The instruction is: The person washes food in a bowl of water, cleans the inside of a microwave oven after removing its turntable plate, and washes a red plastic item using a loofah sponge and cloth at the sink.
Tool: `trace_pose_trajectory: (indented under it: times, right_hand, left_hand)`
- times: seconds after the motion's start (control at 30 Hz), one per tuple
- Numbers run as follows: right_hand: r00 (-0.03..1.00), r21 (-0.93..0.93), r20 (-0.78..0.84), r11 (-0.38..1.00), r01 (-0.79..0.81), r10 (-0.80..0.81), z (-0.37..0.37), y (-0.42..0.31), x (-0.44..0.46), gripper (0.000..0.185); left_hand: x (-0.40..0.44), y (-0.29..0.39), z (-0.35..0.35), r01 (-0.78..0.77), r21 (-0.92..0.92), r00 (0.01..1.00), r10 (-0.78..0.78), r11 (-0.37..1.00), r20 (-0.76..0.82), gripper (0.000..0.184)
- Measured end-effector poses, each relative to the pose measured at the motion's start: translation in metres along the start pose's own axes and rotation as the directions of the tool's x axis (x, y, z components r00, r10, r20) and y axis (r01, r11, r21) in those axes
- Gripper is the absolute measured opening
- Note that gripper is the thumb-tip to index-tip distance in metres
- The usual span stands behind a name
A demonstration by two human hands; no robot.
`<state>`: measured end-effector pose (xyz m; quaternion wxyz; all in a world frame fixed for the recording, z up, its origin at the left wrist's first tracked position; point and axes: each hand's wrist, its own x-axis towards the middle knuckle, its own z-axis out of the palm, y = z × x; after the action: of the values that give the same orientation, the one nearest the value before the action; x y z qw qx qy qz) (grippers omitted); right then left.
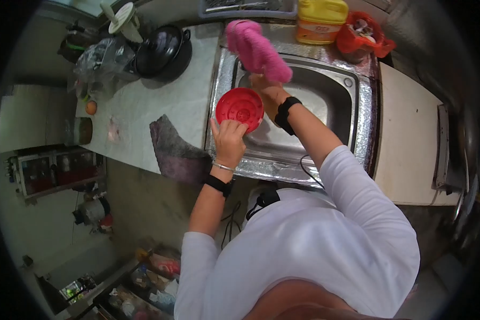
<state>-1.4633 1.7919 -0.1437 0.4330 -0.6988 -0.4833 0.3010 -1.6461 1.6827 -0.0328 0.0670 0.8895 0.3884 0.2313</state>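
My left hand (230, 140) is closed on the near rim of a red plastic bowl (239, 100) with ringed ridges inside. The bowl is over the left edge of the metal sink (304, 152). My right hand (270, 93) reaches over the sink at its far left, just below a fluffy pink cloth (258, 52). Its fingertips are partly hidden there, and I cannot tell whether they grip anything. A grey, worn cloth (173, 149) lies on the counter left of my left hand and hangs over the front edge.
A black lidded pot (162, 53) and a clear plastic bag (98, 64) stand at the back left of the counter (138, 104). Behind the sink are a yellow jug (320, 24) and a red bag (357, 40) with scraps. A pale board (410, 133) lies right of the sink.
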Motion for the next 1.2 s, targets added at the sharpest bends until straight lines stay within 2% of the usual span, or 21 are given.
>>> trace_pose_trajectory:
  times: [0.03,0.1,0.13,0.17,0.27,0.33,0.43,0.53,0.67,0.73,0.77,0.83,0.87,0.93,0.97,1.0,1.03,1.07,1.1,1.13,1.2]
  right_hand:
    - [0.998,0.002,-0.064,1.000,0.013,-0.013,0.011,-0.001,0.004,0.028]
    - [0.905,-0.089,-0.263,0.942,0.323,-0.335,0.018,0.007,0.011,0.019]
    - [0.910,-0.095,-0.250,0.943,0.318,-0.332,0.022,0.011,0.012,0.019]
    - [0.976,0.030,-0.159,0.987,0.156,-0.149,0.026,0.015,0.012,0.027]
    - [0.994,-0.131,-0.107,0.991,0.000,-0.014,0.023,0.012,0.006,0.034]
    - [0.955,-0.363,-0.201,0.922,0.133,-0.217,0.024,0.004,0.000,0.024]
    - [0.974,-0.336,-0.213,0.942,0.001,-0.077,0.014,-0.025,-0.012,0.023]
    - [0.981,-0.356,-0.194,0.932,-0.071,0.000,0.014,-0.021,-0.010,0.025]
    - [0.978,-0.383,-0.208,0.921,-0.077,-0.005,0.011,-0.025,-0.012,0.025]
    - [0.943,-0.349,-0.278,0.934,0.079,-0.184,0.016,-0.015,-0.011,0.024]
    - [0.944,-0.341,-0.282,0.937,0.070,-0.174,0.017,-0.009,-0.012,0.024]
    - [0.936,-0.689,-0.038,0.688,0.229,-0.350,0.013,-0.009,-0.014,0.022]
    - [0.939,-0.685,-0.047,0.695,0.218,-0.341,0.012,-0.010,-0.017,0.022]
    - [0.978,-0.623,0.029,0.761,0.181,-0.209,0.012,-0.011,-0.020,0.023]
    - [0.979,-0.621,0.021,0.765,0.173,-0.204,0.022,0.004,-0.015,0.023]
    - [0.981,-0.489,-0.050,0.861,0.141,-0.189,0.042,0.035,-0.006,0.023]
    - [0.981,-0.420,-0.091,0.900,0.118,-0.171,0.043,0.039,-0.003,0.024]
    - [0.980,-0.346,-0.132,0.933,0.098,-0.152,0.045,0.043,-0.001,0.024]
    - [0.960,-0.449,-0.045,0.864,0.227,-0.276,0.033,0.026,-0.002,0.025]
    - [0.945,-0.497,-0.007,0.821,0.282,-0.328,0.028,0.020,-0.005,0.026]
    - [0.920,-0.587,0.015,0.741,0.326,-0.392,0.024,0.014,-0.011,0.032]
  left_hand:
    - [0.001,-0.009,-0.003,-0.021,0.001,1.000,0.021,1.000,0.001,0.023]
    - [0.000,-0.024,-0.009,-0.042,-0.012,0.999,0.042,0.999,-0.011,0.023]
    - [0.000,-0.031,-0.011,-0.030,-0.022,1.000,0.030,0.999,-0.009,0.023]
    - [0.000,-0.039,-0.013,-0.042,-0.028,0.999,0.042,0.999,-0.001,0.024]
    - [0.003,-0.056,-0.015,-0.072,-0.041,0.997,0.072,0.997,-0.010,0.024]
    - [0.003,-0.064,-0.015,-0.095,-0.047,0.995,0.095,0.994,-0.016,0.024]
    - [0.006,-0.072,-0.013,-0.114,-0.083,0.993,0.110,0.990,-0.041,0.022]
    - [0.010,-0.076,-0.010,-0.122,-0.092,0.992,0.118,0.988,-0.041,0.021]
    - [0.014,-0.077,-0.002,-0.124,-0.081,0.990,0.119,0.989,-0.073,0.022]
    - [0.016,-0.076,0.001,-0.121,-0.073,0.991,0.117,0.990,-0.062,0.022]
    - [0.017,-0.075,0.003,-0.115,-0.068,0.992,0.111,0.991,-0.055,0.022]
    - [0.020,-0.072,0.006,-0.119,-0.062,0.993,0.117,0.991,-0.036,0.022]
    - [0.021,-0.071,0.009,-0.110,-0.057,0.994,0.108,0.992,-0.033,0.022]
    - [0.025,-0.067,0.014,-0.109,-0.052,0.994,0.108,0.993,-0.026,0.022]
    - [0.027,-0.066,0.016,-0.064,-0.073,0.998,0.064,0.995,-0.008,0.022]
    - [0.029,-0.064,0.018,-0.019,-0.094,1.000,0.020,0.995,0.012,0.022]
    - [0.030,-0.063,0.020,-0.029,-0.099,0.999,0.031,0.995,0.019,0.022]
    - [0.031,-0.062,0.023,0.050,-0.168,0.998,-0.044,0.985,0.034,0.023]
    - [0.032,-0.060,0.028,0.126,-0.236,0.992,-0.116,0.964,0.056,0.024]
    - [0.029,-0.061,0.035,0.112,-0.242,0.993,-0.100,0.964,0.063,0.024]
    - [0.026,-0.065,0.050,0.306,-0.403,0.952,-0.271,0.862,0.142,0.021]
